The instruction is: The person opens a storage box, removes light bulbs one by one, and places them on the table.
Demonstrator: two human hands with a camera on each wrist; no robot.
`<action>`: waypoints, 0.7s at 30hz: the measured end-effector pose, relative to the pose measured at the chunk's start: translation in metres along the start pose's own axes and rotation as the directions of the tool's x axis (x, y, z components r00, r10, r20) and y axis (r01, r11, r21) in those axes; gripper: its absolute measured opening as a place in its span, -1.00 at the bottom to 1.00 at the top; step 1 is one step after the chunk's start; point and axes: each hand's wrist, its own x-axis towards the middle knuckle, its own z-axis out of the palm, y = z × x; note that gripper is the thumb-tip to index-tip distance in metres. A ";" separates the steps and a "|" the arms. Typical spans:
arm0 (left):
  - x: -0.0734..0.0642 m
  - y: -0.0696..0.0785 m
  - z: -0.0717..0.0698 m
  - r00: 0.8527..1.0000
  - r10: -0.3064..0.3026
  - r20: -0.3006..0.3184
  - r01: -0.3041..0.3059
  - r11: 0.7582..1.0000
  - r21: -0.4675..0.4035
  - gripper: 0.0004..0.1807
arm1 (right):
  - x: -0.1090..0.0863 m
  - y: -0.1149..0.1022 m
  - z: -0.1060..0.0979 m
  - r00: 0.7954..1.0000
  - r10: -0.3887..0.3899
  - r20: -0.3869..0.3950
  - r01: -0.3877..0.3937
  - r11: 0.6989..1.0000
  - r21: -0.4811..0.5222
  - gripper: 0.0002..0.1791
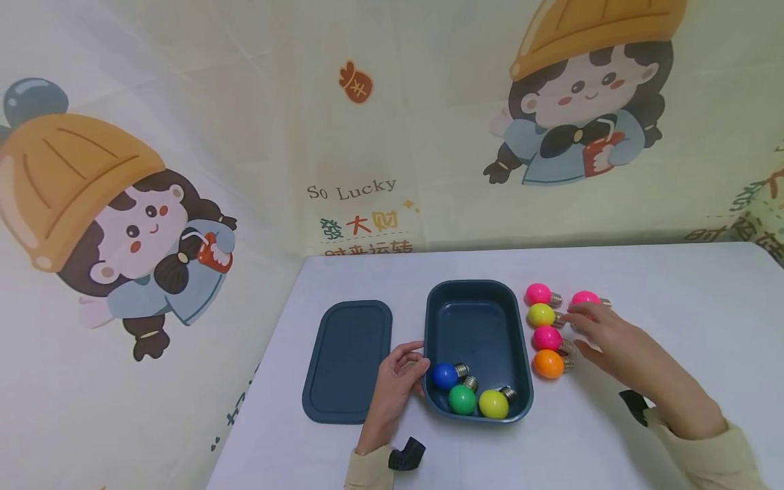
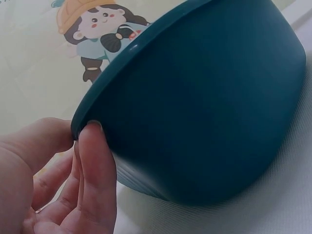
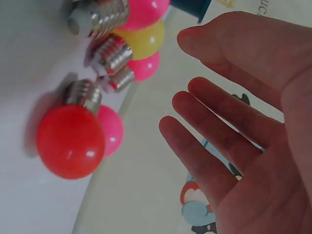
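My left hand (image 1: 395,381) pinches the left rim of a dark blue box (image 1: 478,294) between thumb and fingers; the left wrist view shows the fingertips (image 2: 93,127) at the rim. Inside the box's near end lie a blue bulb (image 1: 444,376), a green bulb (image 1: 462,400) and a yellow bulb (image 1: 493,404). Over the bulbs right of the box hovers my right hand (image 1: 625,350), its fingers apart and holding nothing. Nearest its fingertips is another yellow bulb (image 1: 542,315). A red bulb (image 3: 71,141) shows in the right wrist view; the hand covers it in the head view.
Left of the box a flat dark blue lid (image 1: 348,361) lies on the white table (image 1: 692,292). Pink bulbs (image 1: 539,293) and an orange bulb (image 1: 548,364) line the box's right side. A printed cloth (image 1: 257,122) hangs behind the table.
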 end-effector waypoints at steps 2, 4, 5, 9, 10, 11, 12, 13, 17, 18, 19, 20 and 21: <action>0.000 0.000 0.000 1.000 0.000 0.000 0.000 1.000 -0.001 -0.49 | 0.002 -0.005 -0.001 1.000 -0.008 0.002 0.008 1.000 0.006 -0.40; 0.000 0.000 0.000 1.000 0.001 0.000 -0.001 1.000 -0.005 -0.49 | 0.005 -0.010 -0.002 1.000 -0.006 0.018 0.005 1.000 0.015 -0.41; 0.000 0.000 0.000 1.000 0.001 -0.001 -0.001 1.000 -0.004 -0.49 | 0.007 -0.013 -0.002 1.000 -0.001 0.027 0.001 1.000 0.017 -0.41; 0.000 0.000 0.000 1.000 0.004 -0.005 -0.004 1.000 -0.002 -0.51 | 0.013 -0.022 -0.004 0.998 0.006 0.060 -0.007 1.000 0.029 -0.41; 0.000 0.000 0.000 1.000 0.003 -0.006 -0.003 1.000 0.001 -0.51 | 0.014 -0.024 -0.003 0.998 -0.002 0.060 0.000 0.999 0.032 -0.40; 0.000 0.001 0.000 1.000 0.002 -0.006 -0.002 1.000 0.003 -0.52 | 0.014 -0.026 -0.003 0.998 -0.011 0.059 0.008 0.999 0.041 -0.39; 0.000 0.001 0.000 1.000 0.001 -0.005 -0.001 1.000 0.004 -0.51 | 0.015 -0.027 -0.003 0.998 -0.021 0.058 0.018 0.999 0.051 -0.39; 0.000 0.001 0.000 1.000 0.000 -0.005 0.000 1.000 0.005 -0.51 | 0.016 -0.029 -0.003 0.998 -0.031 0.055 0.028 0.998 0.057 -0.39; 0.000 0.002 0.001 1.000 -0.004 -0.005 0.004 1.000 0.005 -0.51 | 0.022 -0.038 -0.002 0.997 -0.049 0.060 0.044 0.996 0.080 -0.42; 0.000 0.002 0.001 1.000 -0.005 -0.006 0.005 1.000 0.005 -0.52 | 0.024 -0.040 -0.002 0.997 -0.051 0.065 0.047 0.996 0.072 -0.43; 0.000 0.002 0.001 1.000 -0.007 -0.006 0.007 1.000 0.004 -0.52 | 0.026 -0.042 -0.002 0.996 -0.053 0.071 0.048 0.997 0.066 -0.43; 0.000 0.002 0.001 1.000 -0.009 -0.006 0.009 1.000 0.004 -0.52 | 0.028 -0.045 -0.002 0.995 -0.057 0.076 0.053 0.997 0.059 -0.43; 0.000 0.002 0.001 1.000 -0.010 -0.007 0.010 1.000 0.003 -0.53 | 0.030 -0.047 -0.001 0.995 -0.066 0.079 0.061 0.997 0.053 -0.43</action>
